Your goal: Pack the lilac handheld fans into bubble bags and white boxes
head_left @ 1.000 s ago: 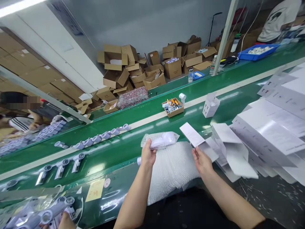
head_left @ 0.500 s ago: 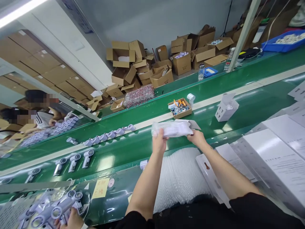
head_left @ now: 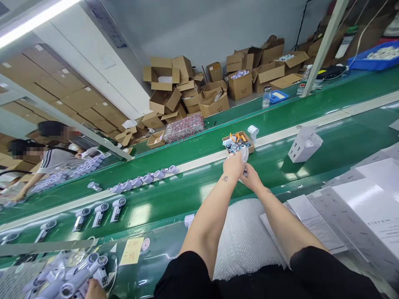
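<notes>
My left hand (head_left: 233, 165) and my right hand (head_left: 250, 177) are close together over the green belt (head_left: 174, 187), just in front of a small cardboard tray (head_left: 252, 148) of tools and parts. Between them is a clear-wrapped item (head_left: 245, 156), mostly hidden by the fingers; both hands are closed on it. Below my forearms lies a stack of white bubble-wrap sheets (head_left: 247, 236). Right of the hands stands an open white box (head_left: 304, 145) on the belt. A white cylindrical part (head_left: 253, 132) is beside the tray.
Lavender handheld fans (head_left: 117, 209) lie along the belt at left, with more piled at lower left near another person's hand (head_left: 95, 289). White boxes (head_left: 368, 203) fill the right side. A metal post (head_left: 326, 47) rises at the upper right. People sit at far left.
My hands have come together, the left moving right and turning the wrapped item so that it now points away and is mostly covered. The view has shifted slightly.
</notes>
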A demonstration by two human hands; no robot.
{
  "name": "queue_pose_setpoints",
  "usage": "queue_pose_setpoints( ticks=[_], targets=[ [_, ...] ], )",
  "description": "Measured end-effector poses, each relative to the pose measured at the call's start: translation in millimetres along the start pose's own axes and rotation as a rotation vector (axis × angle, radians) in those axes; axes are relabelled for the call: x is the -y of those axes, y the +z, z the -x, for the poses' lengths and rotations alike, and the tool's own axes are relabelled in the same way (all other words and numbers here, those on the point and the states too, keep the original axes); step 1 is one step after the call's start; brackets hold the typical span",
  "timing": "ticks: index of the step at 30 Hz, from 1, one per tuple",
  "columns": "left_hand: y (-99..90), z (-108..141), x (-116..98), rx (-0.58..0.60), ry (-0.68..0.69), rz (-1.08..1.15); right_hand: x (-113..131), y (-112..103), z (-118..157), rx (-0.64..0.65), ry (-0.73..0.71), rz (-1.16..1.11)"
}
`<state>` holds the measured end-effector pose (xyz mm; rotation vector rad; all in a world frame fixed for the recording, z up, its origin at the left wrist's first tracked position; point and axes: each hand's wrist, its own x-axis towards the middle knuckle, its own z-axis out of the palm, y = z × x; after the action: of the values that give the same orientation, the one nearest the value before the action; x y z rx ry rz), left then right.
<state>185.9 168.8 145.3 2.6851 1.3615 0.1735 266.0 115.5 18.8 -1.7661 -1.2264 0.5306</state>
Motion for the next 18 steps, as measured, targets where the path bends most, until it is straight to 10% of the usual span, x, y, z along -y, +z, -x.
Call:
queue_pose_setpoints(
  ticks=[6, 12, 18],
  targets=[
    [-15.3, -32.3, -5.1, 0.147, -0.166, 0.021, -17.4, 0.4, -8.0, -0.010, -0.030, 0.008],
    [7.9, -30.9, -3.5, 0.289, 0.281, -0.096, -30.8, -11.4, -15.4, -0.037, 0.075, 0.024],
    [52.9, -10.7, 21.0, -0.013, 0.292, -0.016, -26.7, -20.8, -18.7, 0.049, 0.039, 0.011]
  ],
)
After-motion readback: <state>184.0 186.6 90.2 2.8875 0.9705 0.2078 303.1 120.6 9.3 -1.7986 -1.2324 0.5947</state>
